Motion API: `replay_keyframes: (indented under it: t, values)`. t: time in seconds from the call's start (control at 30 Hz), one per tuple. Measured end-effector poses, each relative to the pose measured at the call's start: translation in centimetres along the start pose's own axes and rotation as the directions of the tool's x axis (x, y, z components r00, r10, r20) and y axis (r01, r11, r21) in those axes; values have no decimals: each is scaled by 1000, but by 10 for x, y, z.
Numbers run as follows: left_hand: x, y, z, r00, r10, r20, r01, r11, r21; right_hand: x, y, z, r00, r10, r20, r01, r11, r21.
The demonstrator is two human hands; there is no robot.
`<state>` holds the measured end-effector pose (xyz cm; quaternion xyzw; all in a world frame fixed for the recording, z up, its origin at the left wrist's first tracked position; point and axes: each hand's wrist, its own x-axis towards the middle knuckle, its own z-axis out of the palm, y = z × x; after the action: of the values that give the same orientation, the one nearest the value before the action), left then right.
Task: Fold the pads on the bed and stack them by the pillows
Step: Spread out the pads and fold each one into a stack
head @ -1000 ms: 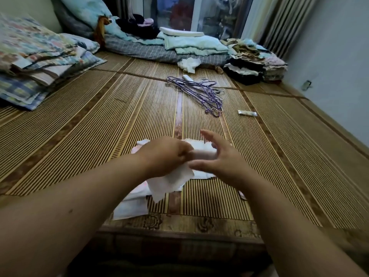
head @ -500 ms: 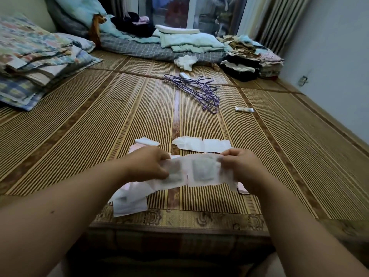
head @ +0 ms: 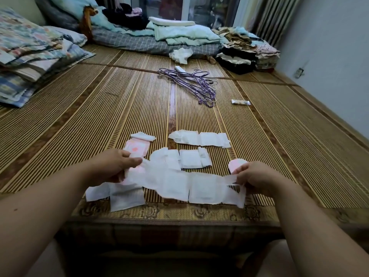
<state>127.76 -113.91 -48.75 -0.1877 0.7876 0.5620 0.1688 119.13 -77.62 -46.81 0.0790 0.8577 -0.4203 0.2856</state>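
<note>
A long white pad (head: 185,185) is stretched flat between my hands near the front edge of the bamboo mat (head: 79,120). My left hand (head: 115,165) pinches its left end, and my right hand (head: 253,177) pinches its right end. Beyond it lie a white pad (head: 189,158), another unfolded white pad (head: 201,138) and a pink pad (head: 137,146). A further white pad (head: 119,195) lies under my left wrist. A pink pad end (head: 236,163) shows by my right hand. The pillows (head: 30,48) are stacked at the far left.
Purple clothes hangers (head: 195,86) lie mid-mat, with a small wrapped packet (head: 240,102) to their right. Folded bedding (head: 179,35) and a clothes pile (head: 245,50) line the far edge. A wall (head: 329,47) runs along the right.
My hands have drawn apart, pulling the bunched white pad out to full length. It has come down closer to the mat's front edge.
</note>
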Motion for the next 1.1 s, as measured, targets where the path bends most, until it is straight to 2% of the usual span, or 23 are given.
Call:
replay_keyframes:
  t: [0.2, 0.33, 0.5, 0.63, 0.77, 0.97, 1.03, 1.1]
  values:
    - [-3, -8, -4, 997, -62, -54, 59, 997, -56, 5, 6, 7, 996, 48, -69, -50, 998, -29]
    - [-2, -7, 3, 994, -74, -83, 66, 993, -102, 7, 9, 8, 987, 38, -154, -57, 991, -121]
    - [-3, 0, 10, 990, -25, -141, 31, 998, 46, 5, 4, 10, 973, -32, -230, 14, 997, -82]
    - [-5, 9, 12, 978, 48, -204, -22, 991, 129, -1, -16, 27, 991, -62, -120, 73, 994, 82]
    - [-7, 14, 12, 968, 82, -236, -47, 987, 151, -3, -36, 68, 996, -92, -17, 93, 983, 157]
    - [-10, 14, 15, 970, 70, -234, -39, 990, 136, 3, -41, 113, 999, -44, 20, 42, 994, 100]
    - [-11, 13, 17, 969, 73, -238, -41, 990, 136, 1, -43, 113, 997, -41, 71, 39, 999, 24]
    - [-10, 15, 21, 970, 75, -230, -45, 990, 131, -2, -46, 107, 991, -24, 131, 21, 999, 25]
